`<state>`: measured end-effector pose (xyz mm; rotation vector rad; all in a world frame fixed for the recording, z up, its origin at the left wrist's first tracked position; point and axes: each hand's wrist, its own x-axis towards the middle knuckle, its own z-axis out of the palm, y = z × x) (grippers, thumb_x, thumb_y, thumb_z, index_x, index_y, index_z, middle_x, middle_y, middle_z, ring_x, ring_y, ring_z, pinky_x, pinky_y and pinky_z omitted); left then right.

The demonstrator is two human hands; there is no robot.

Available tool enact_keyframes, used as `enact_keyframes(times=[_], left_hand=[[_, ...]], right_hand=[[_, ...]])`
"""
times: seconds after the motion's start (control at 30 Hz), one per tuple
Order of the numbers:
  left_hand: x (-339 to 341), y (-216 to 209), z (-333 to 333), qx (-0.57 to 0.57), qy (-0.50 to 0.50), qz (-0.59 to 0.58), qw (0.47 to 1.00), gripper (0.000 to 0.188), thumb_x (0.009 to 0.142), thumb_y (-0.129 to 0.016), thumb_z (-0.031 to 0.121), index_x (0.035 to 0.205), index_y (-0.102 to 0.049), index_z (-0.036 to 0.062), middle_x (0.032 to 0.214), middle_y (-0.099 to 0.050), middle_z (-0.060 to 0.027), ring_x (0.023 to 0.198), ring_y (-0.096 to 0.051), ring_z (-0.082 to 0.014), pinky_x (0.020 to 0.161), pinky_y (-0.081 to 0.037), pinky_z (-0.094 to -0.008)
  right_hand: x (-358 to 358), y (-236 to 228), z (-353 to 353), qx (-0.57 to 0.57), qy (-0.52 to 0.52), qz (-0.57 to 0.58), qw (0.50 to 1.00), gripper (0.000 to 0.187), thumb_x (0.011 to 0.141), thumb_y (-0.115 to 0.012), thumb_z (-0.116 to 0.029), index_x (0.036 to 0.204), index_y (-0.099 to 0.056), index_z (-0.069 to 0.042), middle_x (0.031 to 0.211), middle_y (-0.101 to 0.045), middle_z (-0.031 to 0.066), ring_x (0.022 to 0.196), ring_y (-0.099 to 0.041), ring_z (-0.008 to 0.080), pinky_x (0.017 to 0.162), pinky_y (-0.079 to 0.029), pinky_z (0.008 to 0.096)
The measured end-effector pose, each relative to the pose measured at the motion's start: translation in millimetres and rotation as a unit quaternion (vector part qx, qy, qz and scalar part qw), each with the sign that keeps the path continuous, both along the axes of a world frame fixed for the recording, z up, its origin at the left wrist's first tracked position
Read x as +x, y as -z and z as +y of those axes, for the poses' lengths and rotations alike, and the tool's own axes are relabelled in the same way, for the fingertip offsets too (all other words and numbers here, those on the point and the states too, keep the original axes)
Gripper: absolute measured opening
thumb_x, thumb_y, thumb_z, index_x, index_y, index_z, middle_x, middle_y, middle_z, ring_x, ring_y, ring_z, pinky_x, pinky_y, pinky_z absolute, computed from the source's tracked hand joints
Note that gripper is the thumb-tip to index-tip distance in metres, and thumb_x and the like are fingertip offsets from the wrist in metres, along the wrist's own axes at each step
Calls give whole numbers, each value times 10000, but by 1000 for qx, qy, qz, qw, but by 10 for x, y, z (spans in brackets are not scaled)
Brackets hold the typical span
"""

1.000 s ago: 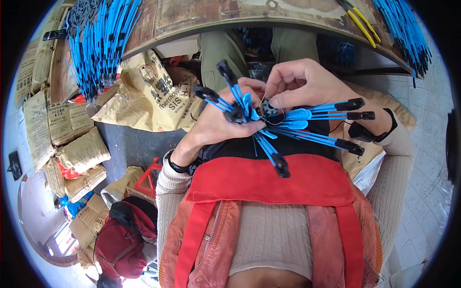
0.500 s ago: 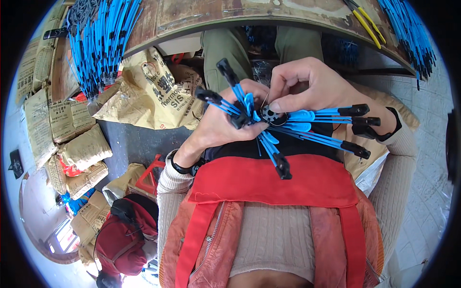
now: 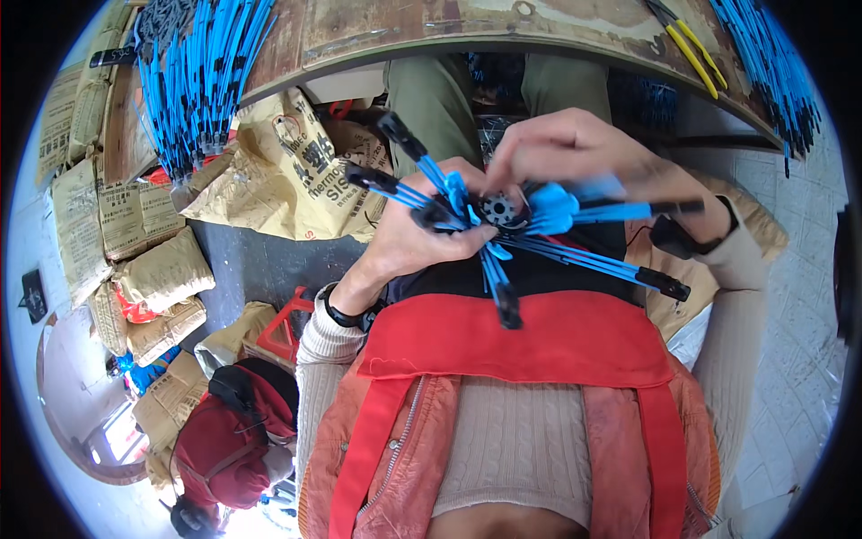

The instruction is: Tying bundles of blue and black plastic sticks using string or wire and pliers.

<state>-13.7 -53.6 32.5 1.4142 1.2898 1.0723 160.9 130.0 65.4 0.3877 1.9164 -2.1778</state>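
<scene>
Worn brown wood makes up the table (image 3: pixel 404 27), which curves across the far side of the scene above the person's knees. Near, a red apron (image 3: pixel 512 337) covers the lap. Just beyond its far edge, a spread of blue rods (image 3: pixel 549 213) with black tips fans left, right and near, held up in front of the body. On the left, short of the table, lies a crumpled tan sack (image 3: pixel 296 180). A thick blue bundle (image 3: pixel 202 76) overhangs the table's left end, and a second bundle (image 3: pixel 768 76) droops over the right end. The left hand (image 3: pixel 417 229) has its fingers closed on the rods at their middle, its thumb against the near side. The right hand (image 3: pixel 579 153) is blurred, its fingers bent close at the far right of that middle; whether they grip anything cannot be told. Yellow-handled pliers (image 3: pixel 691 61) lie at the table's right, near its edge. Smallest is the black disc (image 3: pixel 496 211), pierced with holes, facing up between the hands where the rods meet.
</scene>
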Motion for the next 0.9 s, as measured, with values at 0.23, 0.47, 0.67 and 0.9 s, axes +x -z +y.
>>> enact_keyframes(times=[0.23,0.47,0.67,0.9], left_hand=[[1,60,-121,-79,-161,-103,978,278,787,-773,19,1041,-661,-4,936,-671,-13,856,-615,-70,769,-506,-249],[-10,-57,-80,-105,-38,-107,988,373,811,-793,37,1149,-636,33,1100,-622,-9,1014,-586,-93,890,-480,-277],[-581,114,148,-126,217,-222,942,732,758,-856,166,1367,-502,-36,1354,-565,-154,1253,-546,-249,1102,-384,-357],[-558,70,462,-150,249,-198,936,277,812,-769,63,1066,-712,-30,1022,-705,-106,947,-657,-165,857,-506,-294]], right_hand=[[51,374,-285,-22,95,192,977,667,750,-844,-253,1294,-542,-10,1105,-608,90,1039,-591,178,915,-469,325],[116,435,-507,136,210,270,930,338,774,-845,-100,1023,-630,-22,985,-632,80,889,-617,152,774,-496,281],[222,432,-659,167,287,303,893,316,756,-828,-76,1017,-657,-23,978,-659,92,849,-640,176,746,-527,300],[187,361,-763,190,253,290,903,320,734,-825,-69,1012,-671,-43,940,-667,74,841,-632,197,745,-520,301]])
